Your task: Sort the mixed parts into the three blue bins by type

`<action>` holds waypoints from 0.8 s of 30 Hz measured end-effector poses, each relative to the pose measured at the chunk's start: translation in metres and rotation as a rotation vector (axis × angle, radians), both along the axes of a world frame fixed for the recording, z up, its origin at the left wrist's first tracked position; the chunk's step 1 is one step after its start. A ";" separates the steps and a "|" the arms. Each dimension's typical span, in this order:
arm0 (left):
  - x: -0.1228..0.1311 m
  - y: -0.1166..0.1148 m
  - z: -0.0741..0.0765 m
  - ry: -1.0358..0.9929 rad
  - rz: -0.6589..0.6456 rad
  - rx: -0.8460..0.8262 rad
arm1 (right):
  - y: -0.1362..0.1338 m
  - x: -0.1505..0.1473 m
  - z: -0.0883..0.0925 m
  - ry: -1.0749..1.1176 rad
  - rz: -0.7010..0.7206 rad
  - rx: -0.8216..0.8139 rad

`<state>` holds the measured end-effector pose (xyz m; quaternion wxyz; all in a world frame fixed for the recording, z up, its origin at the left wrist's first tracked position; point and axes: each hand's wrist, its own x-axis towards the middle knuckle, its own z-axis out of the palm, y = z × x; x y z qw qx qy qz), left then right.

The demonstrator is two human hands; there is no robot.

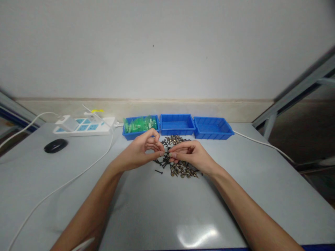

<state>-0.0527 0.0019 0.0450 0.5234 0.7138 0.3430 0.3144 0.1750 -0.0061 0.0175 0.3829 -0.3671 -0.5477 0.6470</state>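
Mixed screws lie in a loose pile mid-table, under and around both hands: black ones mostly toward the left, brassy ones at the near right and far edge. One black screw sits just off the near-left edge. Left hand: index arched, tip close to the thumb tip. Right hand: thumb and index brought nearly together, pointing at the left. Can't tell if either pinches a screw; too small against the dark pile. Three blue bins stand in a row behind: left bin holds green plastic packaging rising to the rim; middle bin and right bin show bare blue floors. Surface is a smooth grey table, glare at the near edge. Left side: white power strip with a white adapter plugged in, black mouse in front, white cable running nearer. Pale wall behind, metal frame at right.
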 end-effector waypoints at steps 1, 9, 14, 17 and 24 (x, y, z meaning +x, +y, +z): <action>0.001 0.000 0.001 -0.011 0.004 0.003 | 0.000 -0.001 0.000 0.028 0.002 -0.019; -0.011 0.004 -0.001 0.371 0.073 0.265 | 0.004 -0.001 -0.004 0.094 -0.271 0.025; -0.024 0.013 -0.012 0.616 0.082 0.310 | 0.012 0.003 -0.003 0.224 -0.497 0.041; -0.025 0.015 -0.018 0.658 0.060 0.286 | 0.014 0.005 -0.003 0.220 -0.525 -0.022; -0.023 0.015 -0.019 0.676 0.055 0.261 | 0.013 0.006 -0.005 0.158 -0.521 -0.044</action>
